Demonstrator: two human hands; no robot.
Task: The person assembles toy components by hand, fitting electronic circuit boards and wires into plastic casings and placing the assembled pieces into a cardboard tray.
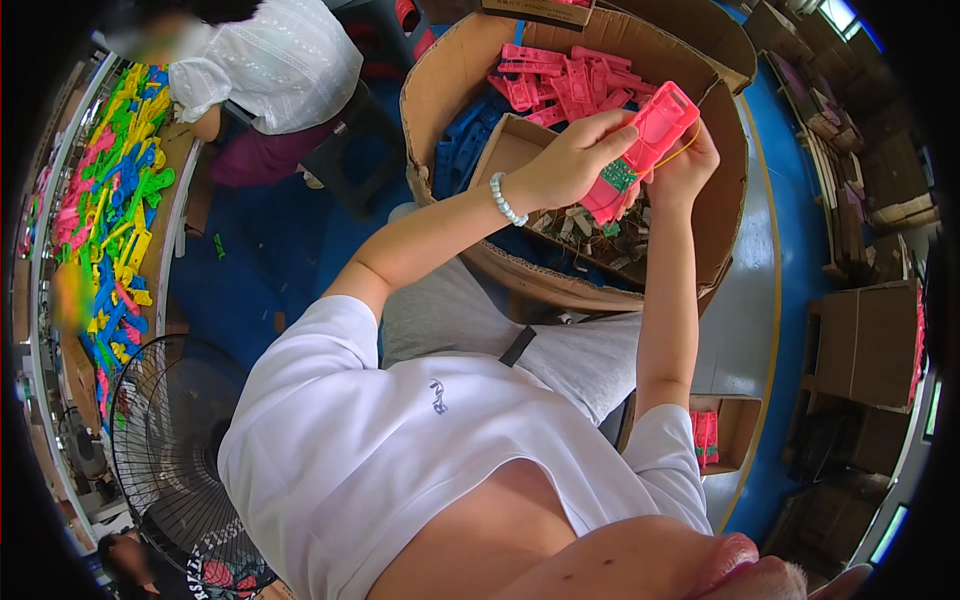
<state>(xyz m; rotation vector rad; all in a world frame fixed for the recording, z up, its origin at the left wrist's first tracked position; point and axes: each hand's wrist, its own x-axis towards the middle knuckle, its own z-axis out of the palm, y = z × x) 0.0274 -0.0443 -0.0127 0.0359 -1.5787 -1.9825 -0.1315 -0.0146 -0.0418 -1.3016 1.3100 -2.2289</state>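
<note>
A pink plastic housing half (660,128) is held up over a large cardboard box, its hollow inner side showing. Near its lower end sits a small green circuit board (618,176), and a thin yellow wire (684,148) loops out beside it. My left hand (578,162) grips the housing from the left, thumb on its edge. From the right, my right hand (686,172) closes on the same housing near the wire; some of its fingers are hidden behind the plastic. Below both hands, small circuit boards and wires (600,240) lie in a smaller cardboard tray (512,150).
More pink housings (570,85) and blue ones (465,140) fill parts of the large box (425,90). At left, a bench carries colourful plastic parts (120,210) beside a seated person (285,70). A fan (180,450) stands at lower left. A carton with pink pieces (706,438) is at right.
</note>
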